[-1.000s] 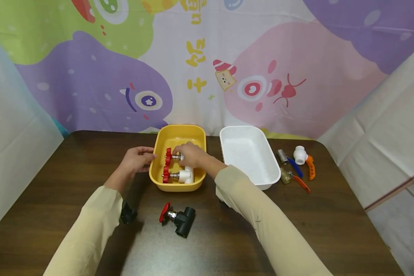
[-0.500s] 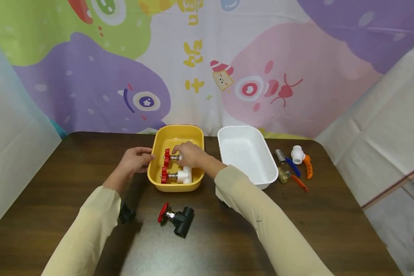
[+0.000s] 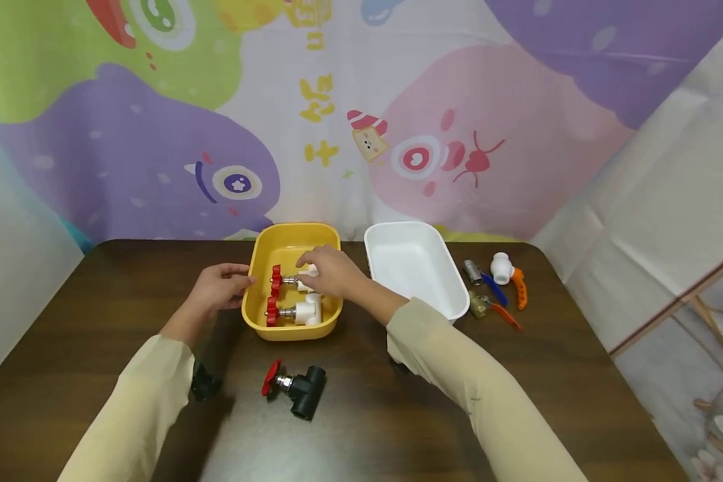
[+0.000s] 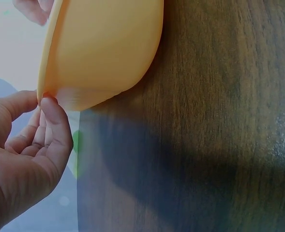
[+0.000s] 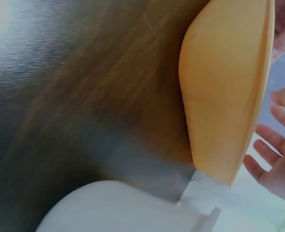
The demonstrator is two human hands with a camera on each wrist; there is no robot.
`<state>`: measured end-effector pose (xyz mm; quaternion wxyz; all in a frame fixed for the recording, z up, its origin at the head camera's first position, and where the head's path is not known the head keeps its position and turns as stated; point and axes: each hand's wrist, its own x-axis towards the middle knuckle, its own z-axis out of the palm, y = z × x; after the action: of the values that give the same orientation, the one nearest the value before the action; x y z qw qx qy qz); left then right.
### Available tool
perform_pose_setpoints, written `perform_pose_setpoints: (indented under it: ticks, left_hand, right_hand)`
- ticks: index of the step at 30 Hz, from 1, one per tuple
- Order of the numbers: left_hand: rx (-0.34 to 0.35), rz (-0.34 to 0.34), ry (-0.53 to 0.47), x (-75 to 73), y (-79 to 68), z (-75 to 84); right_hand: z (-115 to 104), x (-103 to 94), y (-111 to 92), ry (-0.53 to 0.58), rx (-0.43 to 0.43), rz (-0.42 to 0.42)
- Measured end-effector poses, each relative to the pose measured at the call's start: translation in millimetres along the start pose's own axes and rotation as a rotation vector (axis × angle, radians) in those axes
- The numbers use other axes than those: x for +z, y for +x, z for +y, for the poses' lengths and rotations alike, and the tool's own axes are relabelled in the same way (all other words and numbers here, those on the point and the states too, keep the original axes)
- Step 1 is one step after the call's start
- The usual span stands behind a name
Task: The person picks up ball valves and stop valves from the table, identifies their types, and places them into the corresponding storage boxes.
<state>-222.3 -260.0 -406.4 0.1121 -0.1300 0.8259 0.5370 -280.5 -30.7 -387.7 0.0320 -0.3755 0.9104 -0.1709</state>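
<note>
A yellow plastic tub (image 3: pixel 292 333) holds two white plastic tee valves with red handwheels, lying side by side. My left hand (image 3: pixel 215 289) pinches the tub's left rim between thumb and finger, which the left wrist view shows closely. Above the far white valve (image 3: pixel 306 276) hovers my right hand (image 3: pixel 333 270); its fingers are spread and nothing is in them in the right wrist view. Nearer the front of the tub lies the other white valve (image 3: pixel 307 311). On the table before the tub rests a black tee valve (image 3: pixel 304 390) with a red handwheel.
A white tub (image 3: pixel 414 268) stands right of the yellow one. Beyond it lie a white ball valve (image 3: pixel 502 268) with an orange handle and metal ball valves with blue and red handles. A printed curtain (image 3: pixel 217 134) hangs behind the table.
My right hand's fingers have come off the far white valve and spread apart. The left hand stays at the tub's rim. The head view has turned a little to the right.
</note>
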Motion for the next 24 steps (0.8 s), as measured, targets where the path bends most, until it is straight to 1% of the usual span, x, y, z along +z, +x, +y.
perform_pose_setpoints:
  ticks: [4, 14, 20, 24]
  left_hand:
    - [0.003, -0.003, 0.018, -1.7, -3.4, -0.1]
    - [0.014, -0.013, 0.038, -0.5, -4.9, 0.5]
    - [0.011, -0.019, 0.037, 0.7, -4.8, 2.7]
    - [0.010, -0.025, 0.034, 3.0, -3.3, 5.7]
  right_hand:
    - [1.9, -2.3, -12.0, 0.038, 0.058, 0.040]
    - [12.9, -0.8, -37.5, 0.209, 0.192, 0.135]
    - [12.6, -0.2, -49.7, 0.329, 0.270, 0.141]
    - [13.6, 0.7, -55.5, 0.346, 0.307, 0.127]
